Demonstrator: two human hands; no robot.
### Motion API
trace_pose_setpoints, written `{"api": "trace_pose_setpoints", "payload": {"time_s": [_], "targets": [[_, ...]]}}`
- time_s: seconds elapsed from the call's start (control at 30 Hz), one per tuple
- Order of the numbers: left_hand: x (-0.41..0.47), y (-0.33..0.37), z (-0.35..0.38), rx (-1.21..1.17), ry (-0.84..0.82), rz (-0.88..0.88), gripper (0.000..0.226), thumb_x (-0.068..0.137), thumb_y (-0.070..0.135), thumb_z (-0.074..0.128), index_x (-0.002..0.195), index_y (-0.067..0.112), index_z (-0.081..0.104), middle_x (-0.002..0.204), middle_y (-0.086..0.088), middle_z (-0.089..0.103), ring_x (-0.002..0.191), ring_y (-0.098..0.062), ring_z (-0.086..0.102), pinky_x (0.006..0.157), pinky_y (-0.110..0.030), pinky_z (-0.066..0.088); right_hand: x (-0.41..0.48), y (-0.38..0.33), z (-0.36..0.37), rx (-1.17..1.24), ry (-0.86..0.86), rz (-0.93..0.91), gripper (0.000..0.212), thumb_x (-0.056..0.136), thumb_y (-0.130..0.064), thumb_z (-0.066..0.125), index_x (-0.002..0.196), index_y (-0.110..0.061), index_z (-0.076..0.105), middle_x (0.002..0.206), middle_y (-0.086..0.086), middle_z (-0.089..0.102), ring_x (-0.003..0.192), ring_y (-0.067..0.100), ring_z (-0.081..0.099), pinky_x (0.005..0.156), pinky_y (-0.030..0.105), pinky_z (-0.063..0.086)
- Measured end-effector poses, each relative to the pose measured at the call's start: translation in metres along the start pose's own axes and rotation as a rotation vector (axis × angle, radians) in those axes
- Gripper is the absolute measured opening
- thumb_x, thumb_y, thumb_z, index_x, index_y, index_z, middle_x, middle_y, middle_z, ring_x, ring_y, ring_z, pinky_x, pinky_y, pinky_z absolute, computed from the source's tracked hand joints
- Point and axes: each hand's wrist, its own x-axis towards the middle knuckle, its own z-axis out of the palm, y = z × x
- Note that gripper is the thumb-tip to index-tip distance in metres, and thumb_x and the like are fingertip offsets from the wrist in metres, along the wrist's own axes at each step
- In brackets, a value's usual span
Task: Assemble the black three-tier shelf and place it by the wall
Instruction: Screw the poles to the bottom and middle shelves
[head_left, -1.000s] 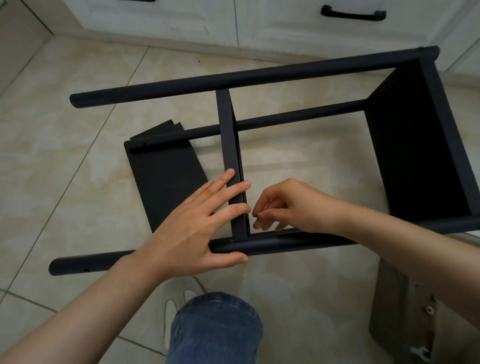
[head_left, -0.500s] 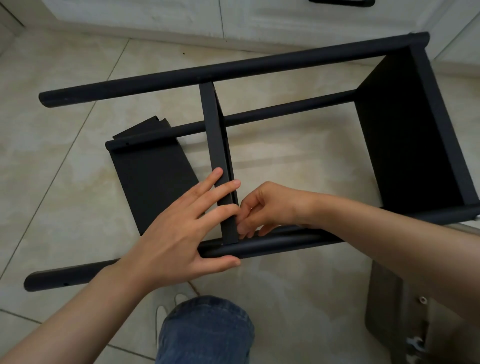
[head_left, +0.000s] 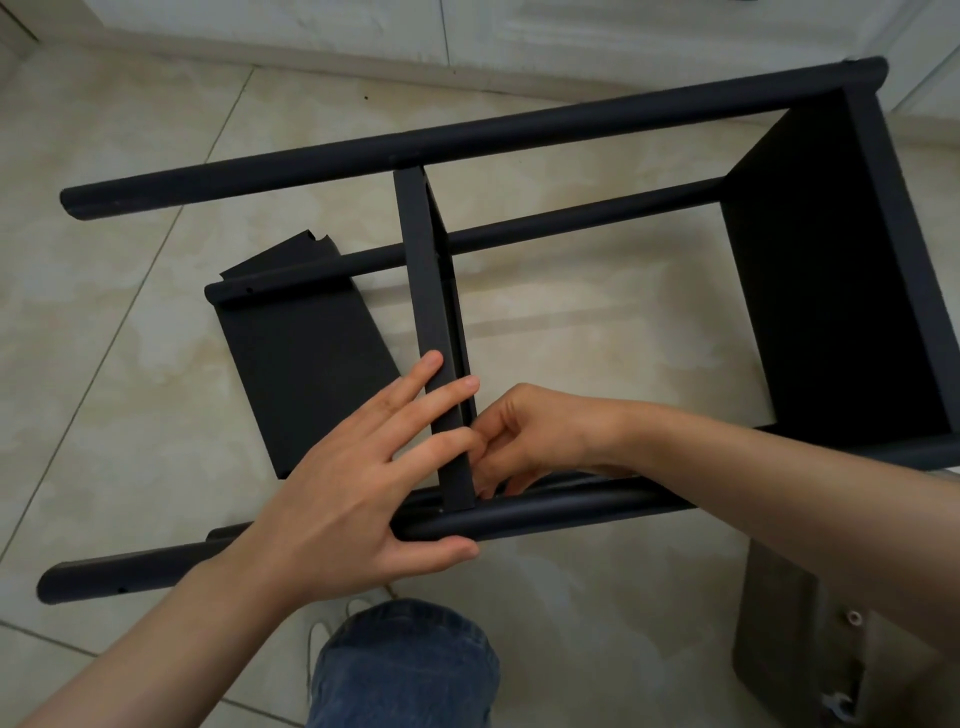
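The beige tiled floor (head_left: 130, 364) carries the black shelf frame (head_left: 467, 140), lying on its side. A loose black panel (head_left: 306, 374) lies flat beneath the frame's open end, and a grey slab (head_left: 779, 623) lies near its closed end.

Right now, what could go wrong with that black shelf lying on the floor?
The right hand has its fingers tucked into the corner where the middle board meets the near pole. If the board slips, they could get pinched. The left hand only presses flat on that board, so it might tip. The poles' left ends are joined to nothing yet, so the frame may twist. The loose board under it could get scratched.
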Motion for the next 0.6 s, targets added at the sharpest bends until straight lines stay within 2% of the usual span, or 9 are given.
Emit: {"api": "trace_pose_setpoints", "payload": {"time_s": [0.23,0.33,0.47,0.6], "targets": [[0.000,0.001,0.000,-0.003,-0.007,-0.008,0.067,0.088,0.069,0.059,0.134,0.020,0.059,0.164,-0.001,0.032,0.156,-0.026,0.015,0.116,-0.042,0.033,0.004,0.000,-0.008,0.056,-0.099,0.009,0.012,0.089,-0.002,0.068,0.086,-0.013,0.074,0.082,0.004,0.074,0.081,0.013,0.071,0.081,0.025,0.059],[0.000,0.001,-0.001,-0.013,-0.003,-0.008,0.067,0.088,0.069,0.059,0.135,0.022,0.057,0.164,-0.001,0.032,0.156,-0.026,0.016,0.114,-0.042,0.034,0.006,0.000,-0.011,0.068,-0.136,0.037,0.007,0.090,-0.006,0.069,0.093,-0.009,0.074,0.087,0.005,0.075,0.084,0.014,0.072,0.082,0.026,0.058],[0.000,0.001,0.000,-0.014,-0.001,-0.008,0.066,0.088,0.069,0.058,0.133,0.020,0.059,0.163,-0.001,0.033,0.156,-0.026,0.016,0.112,-0.041,0.036,0.013,-0.004,-0.013,0.012,-0.176,0.083,0.011,0.090,-0.005,0.068,0.088,-0.015,0.073,0.083,-0.002,0.074,0.082,0.012,0.067,0.092,0.035,0.055],[0.000,0.001,0.000,-0.016,-0.006,-0.008,0.066,0.087,0.068,0.060,0.132,0.019,0.062,0.163,-0.001,0.034,0.156,-0.026,0.016,0.113,-0.042,0.036,0.017,-0.006,-0.012,0.034,-0.230,0.144,0.010,0.091,-0.003,0.066,0.093,-0.011,0.071,0.084,-0.001,0.072,0.077,0.011,0.062,0.086,0.031,0.053]]}}
